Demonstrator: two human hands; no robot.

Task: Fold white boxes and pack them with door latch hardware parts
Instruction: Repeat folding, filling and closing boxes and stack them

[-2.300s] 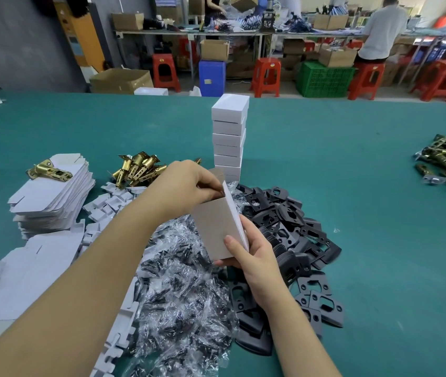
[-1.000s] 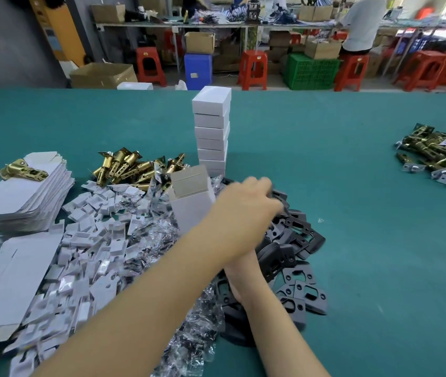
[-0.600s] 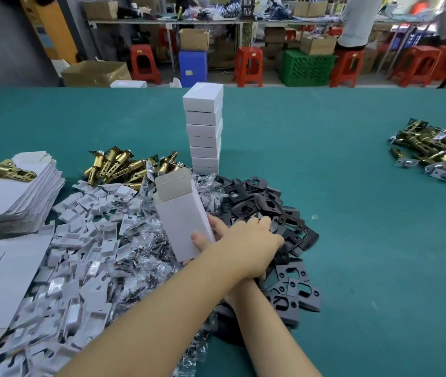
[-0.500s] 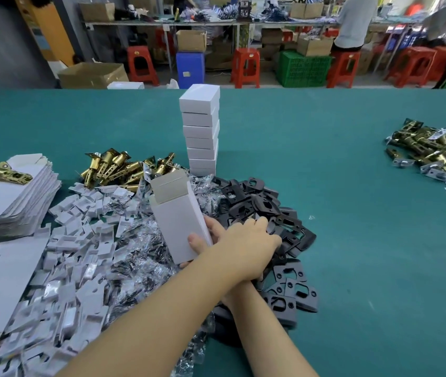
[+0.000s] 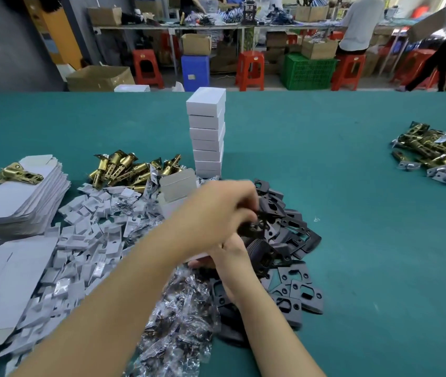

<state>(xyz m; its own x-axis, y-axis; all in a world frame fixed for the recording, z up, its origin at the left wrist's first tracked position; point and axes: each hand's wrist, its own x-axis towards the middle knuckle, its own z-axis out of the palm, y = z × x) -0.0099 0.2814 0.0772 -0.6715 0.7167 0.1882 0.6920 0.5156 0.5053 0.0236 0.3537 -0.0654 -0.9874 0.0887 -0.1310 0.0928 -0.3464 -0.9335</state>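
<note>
My right hand [image 5: 228, 257] grips the lower end of an open white box [image 5: 177, 187]; only the box's raised top flap shows above my left hand. My left hand [image 5: 216, 210] crosses over the right and pinches a black strike plate [image 5: 256, 227] just above the pile of black plates [image 5: 295, 240]. A stack of several closed white boxes [image 5: 207, 131] stands behind. Brass latch bolts [image 5: 124, 170] lie to the left of the stack.
Flat box blanks [image 5: 23, 200] are stacked at the far left with one brass latch [image 5: 17, 173] on top. White card inserts [image 5: 88, 235] and clear screw bags [image 5: 178, 322] cover the near left. More brass latches [image 5: 434, 156] lie at the right edge.
My left hand has risen from the black pile with a plate pinched in its fingers. The box in my right hand now sits mostly hidden behind the left hand.
</note>
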